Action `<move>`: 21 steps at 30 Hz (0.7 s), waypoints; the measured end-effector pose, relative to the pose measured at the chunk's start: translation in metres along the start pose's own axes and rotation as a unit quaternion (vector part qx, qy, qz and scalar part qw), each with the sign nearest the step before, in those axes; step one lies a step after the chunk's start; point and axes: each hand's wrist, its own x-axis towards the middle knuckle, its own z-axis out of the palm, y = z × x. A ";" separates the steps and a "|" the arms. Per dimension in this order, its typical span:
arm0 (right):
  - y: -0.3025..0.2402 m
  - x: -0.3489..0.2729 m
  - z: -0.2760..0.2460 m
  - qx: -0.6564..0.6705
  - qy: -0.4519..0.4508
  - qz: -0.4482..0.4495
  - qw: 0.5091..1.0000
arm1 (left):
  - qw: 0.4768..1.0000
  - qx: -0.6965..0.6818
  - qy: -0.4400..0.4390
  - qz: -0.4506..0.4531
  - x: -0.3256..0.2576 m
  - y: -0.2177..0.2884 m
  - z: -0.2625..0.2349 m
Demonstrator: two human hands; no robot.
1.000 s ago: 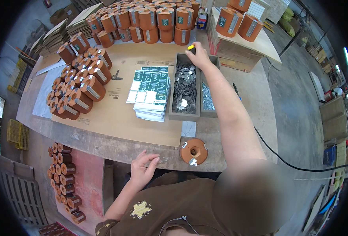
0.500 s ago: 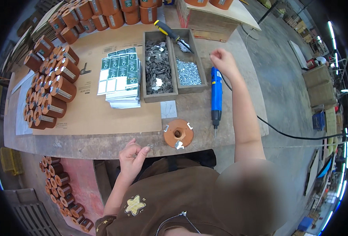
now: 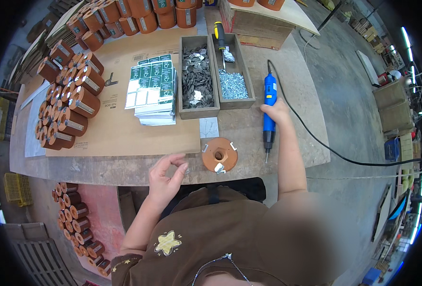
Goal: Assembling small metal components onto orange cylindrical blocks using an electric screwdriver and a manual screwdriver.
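Observation:
My right hand (image 3: 277,112) is wrapped around the blue electric screwdriver (image 3: 269,125), whose bit points toward the table's near edge. To its left a round orange-brown block (image 3: 227,156) lies with its holed face up. Small white metal clips sit around its rim. My left hand (image 3: 165,175) hovers left of that block at the table edge, thumb and fingers apart; something small and grey shows by the thumb tip, too small to name. A yellow-and-black hand screwdriver (image 3: 219,34) rests in the wooden tray (image 3: 243,103) above the silver screws (image 3: 232,86).
Another tray compartment holds dark flat metal pieces (image 3: 195,81). Left of it, a stack of green-and-white label sheets (image 3: 151,93) lies on cardboard (image 3: 111,143). Orange-brown blocks (image 3: 82,102) are piled at the left and back. A black cable (image 3: 344,157) runs off right.
My right hand has come down from beyond the electric screwdriver and closed around it. The hand screwdriver in the tray now lies straighter. My left thumb and fingers have spread.

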 end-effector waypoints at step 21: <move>0.039 -0.151 -0.131 0.815 -0.161 -0.335 0.446 | 0.824 0.459 -0.273 0.190 0.218 0.006 0.143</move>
